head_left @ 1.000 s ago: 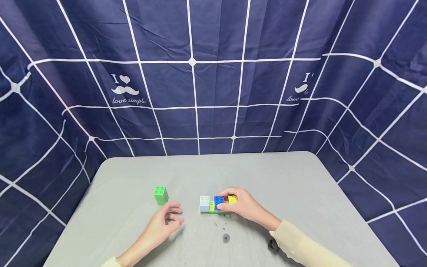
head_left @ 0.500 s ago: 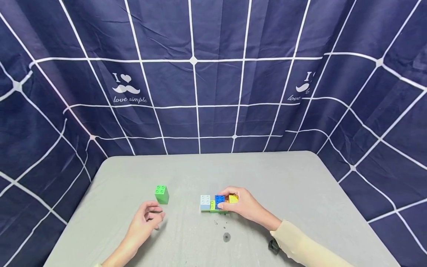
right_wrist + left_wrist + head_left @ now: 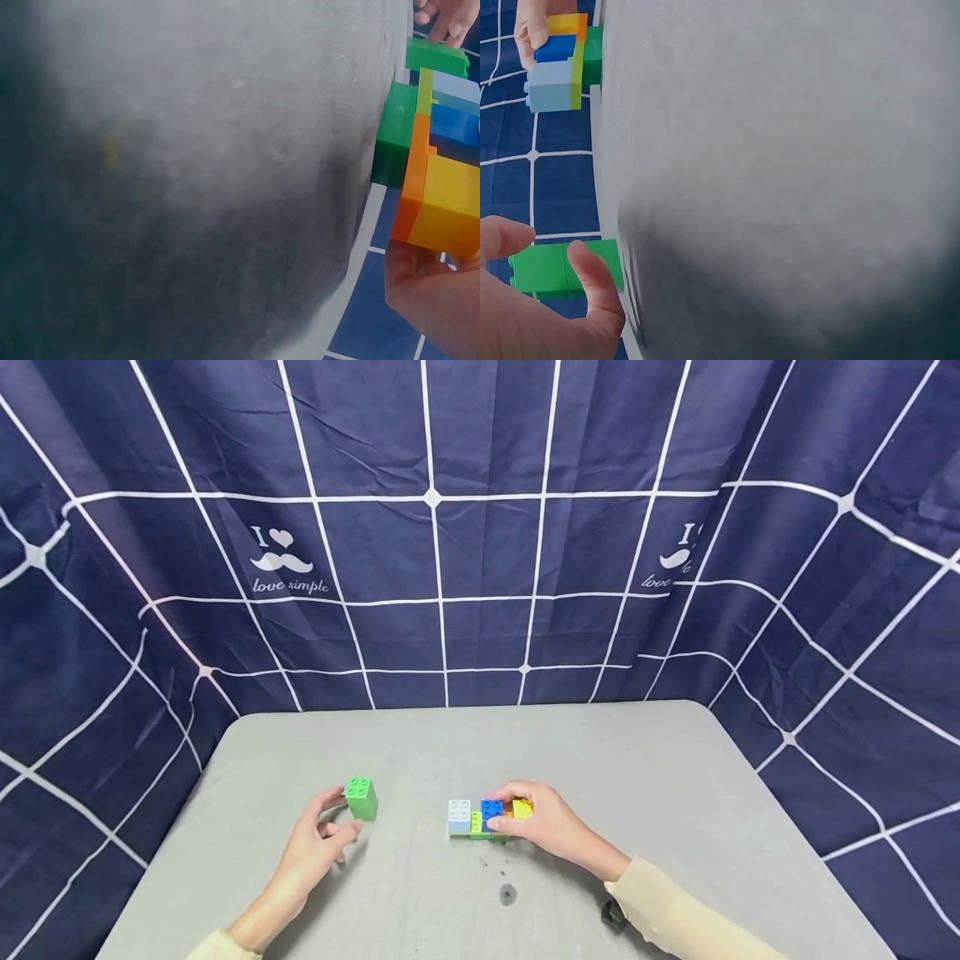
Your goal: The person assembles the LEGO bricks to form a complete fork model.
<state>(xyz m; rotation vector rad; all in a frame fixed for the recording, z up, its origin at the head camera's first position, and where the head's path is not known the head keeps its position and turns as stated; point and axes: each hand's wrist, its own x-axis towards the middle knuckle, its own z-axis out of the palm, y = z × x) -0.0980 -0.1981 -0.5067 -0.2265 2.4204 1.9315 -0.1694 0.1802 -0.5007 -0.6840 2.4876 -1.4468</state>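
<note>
Two green bricks, stacked as a small tower point(image 3: 363, 801), stand on the left of the grey table. Beside the tower is my left hand point(image 3: 302, 843), thumb and index finger spread apart; in the left wrist view the thumb point(image 3: 592, 274) overlaps the green tower point(image 3: 540, 268). Whether any finger touches it I cannot tell. My right hand point(image 3: 551, 820) pinches the blue brick point(image 3: 492, 809) in a built row. A light blue brick point(image 3: 460, 815) forms the row's left end and a yellow brick point(image 3: 448, 202) its right. Lime and orange pieces lie under them, on a dark green brick point(image 3: 394, 135).
A dark navy curtain point(image 3: 480, 552) with white lines surrounds the grey table point(image 3: 420, 743) at the back and sides. A small black object point(image 3: 613, 916) lies by the right sleeve. A dark round spot point(image 3: 507, 894) marks the tabletop in front of the row.
My left hand has moved left, away from the middle, and then up beside the green tower, with its fingers spreading. The right hand stays on the blue brick, and the bricks have not moved.
</note>
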